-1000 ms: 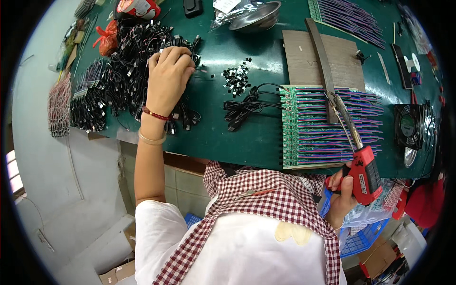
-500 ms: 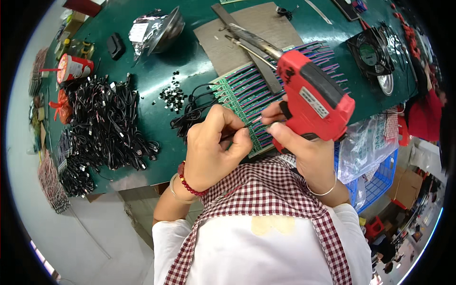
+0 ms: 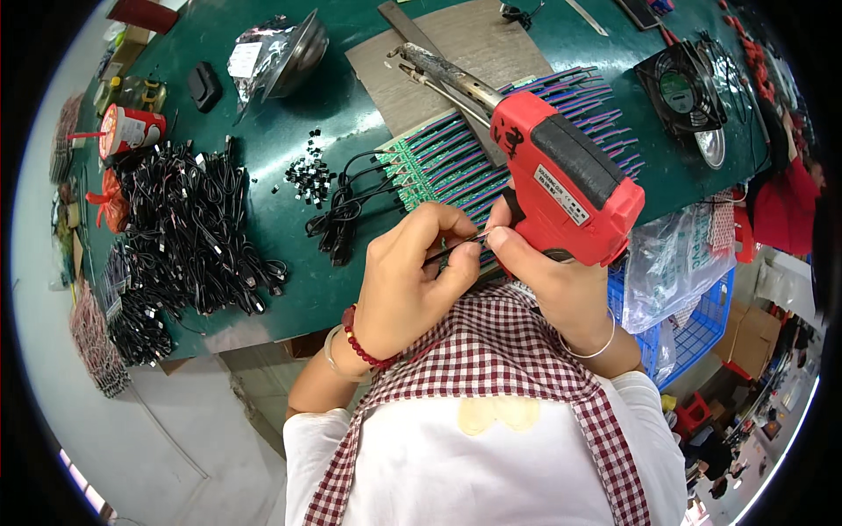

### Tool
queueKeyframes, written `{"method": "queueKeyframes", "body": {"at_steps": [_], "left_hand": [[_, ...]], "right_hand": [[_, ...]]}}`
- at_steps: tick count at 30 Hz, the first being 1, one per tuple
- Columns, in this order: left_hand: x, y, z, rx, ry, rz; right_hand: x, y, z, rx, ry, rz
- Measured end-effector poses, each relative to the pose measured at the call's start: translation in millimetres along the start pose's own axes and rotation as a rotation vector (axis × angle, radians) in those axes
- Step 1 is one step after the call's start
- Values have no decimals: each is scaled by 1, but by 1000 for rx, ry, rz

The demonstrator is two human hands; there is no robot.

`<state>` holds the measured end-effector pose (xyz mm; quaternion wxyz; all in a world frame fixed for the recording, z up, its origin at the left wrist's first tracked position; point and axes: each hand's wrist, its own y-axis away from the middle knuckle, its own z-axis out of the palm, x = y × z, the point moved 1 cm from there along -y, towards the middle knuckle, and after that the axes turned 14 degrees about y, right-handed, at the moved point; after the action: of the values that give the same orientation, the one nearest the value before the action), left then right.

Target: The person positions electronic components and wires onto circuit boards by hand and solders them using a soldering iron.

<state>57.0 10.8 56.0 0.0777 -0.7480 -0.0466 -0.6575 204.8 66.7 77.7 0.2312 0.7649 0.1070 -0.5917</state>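
My left hand [image 3: 405, 276] is closed in a pinch on a thin black cable [image 3: 449, 252]. My right hand [image 3: 561, 285] is wrapped round a red and black soldering gun [image 3: 537, 197], whose metal barrel points away to the upper left. Its thumb and fingertips meet close to the left hand, at the cable's end; their exact grip there is too small to make out. Just beyond both hands lies a green circuit board panel [image 3: 408, 171] with rows of coloured wires. A flat metal bar [image 3: 482, 131] lies across those wires. Several black cables [image 3: 338, 215] run off the panel's left edge.
A large heap of black cables [image 3: 189, 228] covers the table's left side. Small black parts [image 3: 309, 175] lie beside it. Further out are a bowl [image 3: 301, 60], a red-and-white cup [image 3: 132, 131] and a black fan [image 3: 680, 88]. A blue basket [image 3: 706, 329] stands at the right.
The soldering gun has shifted slightly left with my right hand. My hands have come closer together, and the pinched cable shows more clearly between them.
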Motion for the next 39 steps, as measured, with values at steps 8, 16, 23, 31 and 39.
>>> {"method": "queueKeyframes", "body": {"at_steps": [8,16,23,31,39], "left_hand": [[-5,6,9,48,548,-222],[-6,2,-14,61,543,-317],[-4,3,-9,60,663,-428],[-1,3,-11,137,227,-145],[2,6,2,155,-206,295]], "right_hand": [[5,-6,-1,45,25,20],[8,-10,-8,25,-61,-48],[11,-5,0,-47,-86,-89],[8,-1,-1,14,-35,-87],[5,2,7,-26,-68,58]]}}
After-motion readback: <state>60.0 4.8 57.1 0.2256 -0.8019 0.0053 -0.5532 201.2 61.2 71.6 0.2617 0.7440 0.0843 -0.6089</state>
